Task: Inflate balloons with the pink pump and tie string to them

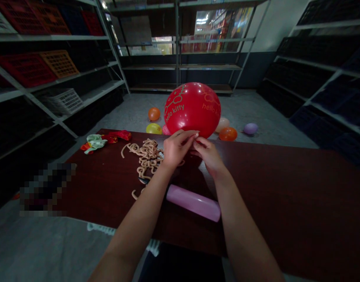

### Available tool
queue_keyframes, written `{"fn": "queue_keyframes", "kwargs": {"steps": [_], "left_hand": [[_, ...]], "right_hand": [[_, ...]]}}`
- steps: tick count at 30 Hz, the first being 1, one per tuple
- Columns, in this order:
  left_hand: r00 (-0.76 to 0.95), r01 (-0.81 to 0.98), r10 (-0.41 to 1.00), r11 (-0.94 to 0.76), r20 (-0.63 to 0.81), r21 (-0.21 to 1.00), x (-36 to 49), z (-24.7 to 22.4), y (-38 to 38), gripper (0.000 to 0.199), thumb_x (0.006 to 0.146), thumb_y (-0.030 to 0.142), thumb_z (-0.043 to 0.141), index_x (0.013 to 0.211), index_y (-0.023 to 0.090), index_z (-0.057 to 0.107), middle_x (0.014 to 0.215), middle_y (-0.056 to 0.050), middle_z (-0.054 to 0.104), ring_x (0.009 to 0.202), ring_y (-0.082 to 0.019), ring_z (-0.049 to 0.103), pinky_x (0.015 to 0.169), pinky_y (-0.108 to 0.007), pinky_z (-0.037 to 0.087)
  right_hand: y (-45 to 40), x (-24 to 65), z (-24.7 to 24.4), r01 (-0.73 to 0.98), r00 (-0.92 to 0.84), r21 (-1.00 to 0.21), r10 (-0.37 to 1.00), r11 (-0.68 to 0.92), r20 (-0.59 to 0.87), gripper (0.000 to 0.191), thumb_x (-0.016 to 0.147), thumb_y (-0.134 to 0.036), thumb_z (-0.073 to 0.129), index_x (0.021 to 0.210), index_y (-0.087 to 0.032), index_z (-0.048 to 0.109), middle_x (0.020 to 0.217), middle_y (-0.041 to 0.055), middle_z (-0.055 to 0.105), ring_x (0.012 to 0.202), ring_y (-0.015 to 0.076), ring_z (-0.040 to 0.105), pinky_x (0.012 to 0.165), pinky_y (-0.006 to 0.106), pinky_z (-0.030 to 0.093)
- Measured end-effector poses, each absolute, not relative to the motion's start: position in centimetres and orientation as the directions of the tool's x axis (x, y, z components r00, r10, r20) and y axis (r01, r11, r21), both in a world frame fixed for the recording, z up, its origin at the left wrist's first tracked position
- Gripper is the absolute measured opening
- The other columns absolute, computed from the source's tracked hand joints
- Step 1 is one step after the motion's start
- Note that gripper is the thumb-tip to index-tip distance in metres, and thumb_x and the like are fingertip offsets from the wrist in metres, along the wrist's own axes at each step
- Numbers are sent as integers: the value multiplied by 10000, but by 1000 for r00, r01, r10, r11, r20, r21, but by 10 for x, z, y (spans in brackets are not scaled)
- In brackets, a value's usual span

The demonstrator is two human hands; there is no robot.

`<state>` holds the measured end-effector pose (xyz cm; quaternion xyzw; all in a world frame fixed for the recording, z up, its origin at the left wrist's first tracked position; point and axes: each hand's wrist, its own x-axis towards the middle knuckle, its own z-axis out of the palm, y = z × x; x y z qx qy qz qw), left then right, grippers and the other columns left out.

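Observation:
A big inflated red balloon point(193, 107) with "hello kitty" print stands above the far edge of the table, its neck end toward me. My left hand point(177, 147) pinches at that neck, thumb and fingers pressed together. My right hand point(208, 152) meets it there with bent fingers, also closed at the neck. The neck itself is mostly hidden by the fingers. Below my wrists lies a pink balloon pump point(194, 201) on its side. Left of my left hand is a tangled heap of beige long thin balloons point(147, 154).
Limp red and pale green balloons point(96, 143) lie at the left of the dark wooden table point(286, 188). Inflated balloons, such as an orange one point(228, 134) and a purple one point(250, 129), rest on the floor beyond. Shelves with crates point(59, 62) stand left; more racks stand behind and right.

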<state>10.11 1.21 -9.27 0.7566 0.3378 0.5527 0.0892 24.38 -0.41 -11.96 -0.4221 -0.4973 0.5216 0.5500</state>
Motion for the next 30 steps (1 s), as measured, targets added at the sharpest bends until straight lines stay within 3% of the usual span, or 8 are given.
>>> {"fn": "queue_keyframes", "kwargs": {"steps": [3,6,8,11,14,24,30], "left_hand": [[175,395,583,-780,794,486,102,-95,13,229,1003,296,590,1152,227,750,1049,-60,779,938,-154,728,853,-278,563],[95,410,627,-733,773,543,104,-96,14,288,977,340,638,1242,234,674,939,-23,770,768,-123,714,731,-238,555],[73,410,637,-721,767,559,103,-97,14,265,939,372,691,1153,215,675,864,-2,749,698,-107,688,688,-217,537],[94,376,604,-758,791,534,102,-97,15,191,918,376,713,940,188,686,862,-20,742,759,-116,692,731,-219,536],[44,339,605,-758,795,558,102,-97,16,188,916,370,714,898,185,687,852,-24,737,757,-120,683,727,-226,536],[136,316,554,-810,821,494,102,-94,16,108,925,280,707,919,173,721,888,-49,736,856,-150,686,824,-288,538],[292,330,481,-862,827,385,96,-99,23,222,941,261,679,1130,167,747,1024,-88,663,987,-177,638,878,-329,535]], "right_hand": [[-4,244,-120,-164,-48,-981,992,103,113,410,789,-543,744,1068,-245,717,1070,43,761,974,218,720,825,366,582],[-3,245,-120,-161,-47,-982,993,100,109,406,778,-536,764,1057,-243,732,1051,42,768,953,217,724,809,358,581],[-3,247,-121,-159,-34,-982,994,101,107,394,763,-524,781,1044,-250,744,1077,38,768,960,213,722,802,349,582],[-1,250,-122,-159,-22,-982,994,103,108,378,740,-506,802,1019,-257,751,1109,32,760,977,211,716,797,344,584],[-1,252,-123,-149,-33,-983,993,103,109,361,753,-495,795,1009,-246,745,1056,32,763,945,200,720,800,342,579],[-3,251,-118,-181,-40,-977,991,117,126,379,749,-535,799,980,-244,726,996,24,757,927,193,721,787,328,564],[-3,256,-121,-323,16,-943,996,84,84,313,724,-434,828,962,-271,707,986,-15,745,898,151,710,809,306,551]]}}
